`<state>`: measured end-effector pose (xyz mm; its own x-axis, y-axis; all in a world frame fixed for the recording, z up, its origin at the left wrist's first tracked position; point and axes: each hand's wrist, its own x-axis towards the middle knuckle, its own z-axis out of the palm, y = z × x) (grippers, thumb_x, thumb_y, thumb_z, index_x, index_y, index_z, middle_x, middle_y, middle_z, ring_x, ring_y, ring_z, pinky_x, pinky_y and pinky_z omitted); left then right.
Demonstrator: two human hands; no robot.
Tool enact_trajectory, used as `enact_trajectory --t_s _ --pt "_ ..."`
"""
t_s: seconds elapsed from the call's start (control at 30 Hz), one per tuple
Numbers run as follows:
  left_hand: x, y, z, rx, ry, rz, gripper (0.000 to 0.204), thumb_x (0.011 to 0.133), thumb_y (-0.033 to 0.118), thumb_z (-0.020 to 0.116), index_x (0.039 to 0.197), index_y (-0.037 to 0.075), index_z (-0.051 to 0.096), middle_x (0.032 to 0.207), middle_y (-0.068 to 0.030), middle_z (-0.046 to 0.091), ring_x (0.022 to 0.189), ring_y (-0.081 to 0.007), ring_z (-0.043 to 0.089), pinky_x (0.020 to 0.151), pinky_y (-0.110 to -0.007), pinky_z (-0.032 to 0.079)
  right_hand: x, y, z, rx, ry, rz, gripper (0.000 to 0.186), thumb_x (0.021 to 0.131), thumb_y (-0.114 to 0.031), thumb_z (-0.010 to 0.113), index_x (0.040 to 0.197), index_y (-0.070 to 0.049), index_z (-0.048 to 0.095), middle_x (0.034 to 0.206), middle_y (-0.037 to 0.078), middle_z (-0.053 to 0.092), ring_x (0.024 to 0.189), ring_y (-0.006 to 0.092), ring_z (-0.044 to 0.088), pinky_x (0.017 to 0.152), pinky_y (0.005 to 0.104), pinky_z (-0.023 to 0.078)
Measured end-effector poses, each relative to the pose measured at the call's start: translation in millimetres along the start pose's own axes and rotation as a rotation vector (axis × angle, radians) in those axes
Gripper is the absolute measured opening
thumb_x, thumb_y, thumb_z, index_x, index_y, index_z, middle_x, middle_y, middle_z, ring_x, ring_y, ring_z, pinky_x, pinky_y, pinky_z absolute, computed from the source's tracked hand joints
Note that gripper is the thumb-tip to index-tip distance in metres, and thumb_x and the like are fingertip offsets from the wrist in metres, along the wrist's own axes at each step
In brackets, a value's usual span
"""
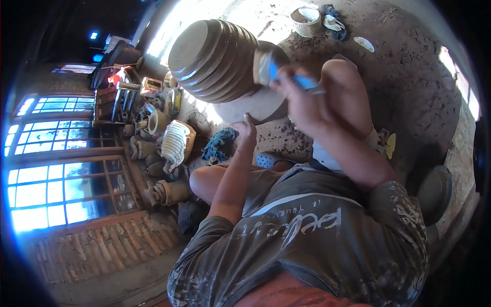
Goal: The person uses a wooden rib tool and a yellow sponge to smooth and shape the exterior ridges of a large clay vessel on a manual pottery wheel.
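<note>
A large grey-brown clay pot (215,61) with ribbed sides stands on a round flat turntable (240,108). My right hand (303,105) is closed round a wide flat brush (294,78) with a blue handle, slightly blurred. Its pale bristles are at the pot's right side; whether they touch it I cannot tell. My left hand (246,129) is at the turntable's near edge, with the thumb up against the rim and the other fingers partly hidden. Beside my left wrist lies a crumpled dark teal cloth (220,145).
A pale bucket (307,22) stands at the far side beside dark cloths (335,25). To the left are a ridged pale basket (177,140) and several clay pots (171,193) below a paned window (66,169). A dark round basin (434,194) is at the right. Crumbs of clay litter the ground.
</note>
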<state>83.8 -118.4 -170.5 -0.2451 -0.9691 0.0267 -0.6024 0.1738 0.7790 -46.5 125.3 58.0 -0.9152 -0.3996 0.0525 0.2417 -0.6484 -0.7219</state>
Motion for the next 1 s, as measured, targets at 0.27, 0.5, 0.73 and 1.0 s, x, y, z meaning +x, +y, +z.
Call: enact_trajectory --t_s 0.27,0.5,0.73,1.0 --pt "-7.5 40.6 -20.1 -0.068 -0.255 -0.023 0.101 0.088 0.038 0.081 0.152 -0.012 0.022 0.155 -0.026 0.038 0.138 -0.0339 0.045 0.12 -0.042 0.03 72.1 -150.7 -179.5 -0.339 0.311 -0.474 0.019 0.106 -0.019 0.06 0.111 -0.001 0.061 0.115 0.011 0.066 0.101 0.0224 0.07 0.096 0.0382 0.057" --pt "18.4 22.7 -30.6 0.492 -0.423 0.025 0.135 0.082 0.066 0.077 0.158 -0.016 0.001 0.167 -0.0331 -0.005 0.157 -0.0419 0.007 0.127 -0.044 0.016 23.1 -86.3 -407.1 -0.276 0.831 0.136 0.019 0.1 -0.023 0.07 0.108 -0.007 0.064 0.105 0.007 0.068 0.092 0.0202 0.069 0.084 0.0354 0.06" --pt "87.7 -38.1 -78.2 1.2 -0.596 0.393 0.091 0.096 0.065 0.053 0.162 0.013 0.02 0.164 -0.0393 0.0 0.153 -0.0557 -0.002 0.127 -0.055 0.011 -24.5 -44.0 -462.4 -0.009 0.769 0.354 0.039 0.1 -0.033 0.07 0.119 0.001 0.064 0.119 0.015 0.066 0.107 0.0281 0.067 0.093 0.0426 0.059" --pt "117.6 -57.7 -74.3 1.048 -0.674 0.549 0.084 0.1 0.063 0.046 0.165 0.015 0.022 0.167 -0.0334 0.0 0.153 -0.0563 -0.006 0.126 -0.059 0.005 -119.0 9.1 -448.5 -1.701 -0.455 0.522 0.031 0.079 -0.027 0.077 0.098 -0.003 0.071 0.105 0.02 0.069 0.096 0.0416 0.068 0.083 0.0474 0.055"
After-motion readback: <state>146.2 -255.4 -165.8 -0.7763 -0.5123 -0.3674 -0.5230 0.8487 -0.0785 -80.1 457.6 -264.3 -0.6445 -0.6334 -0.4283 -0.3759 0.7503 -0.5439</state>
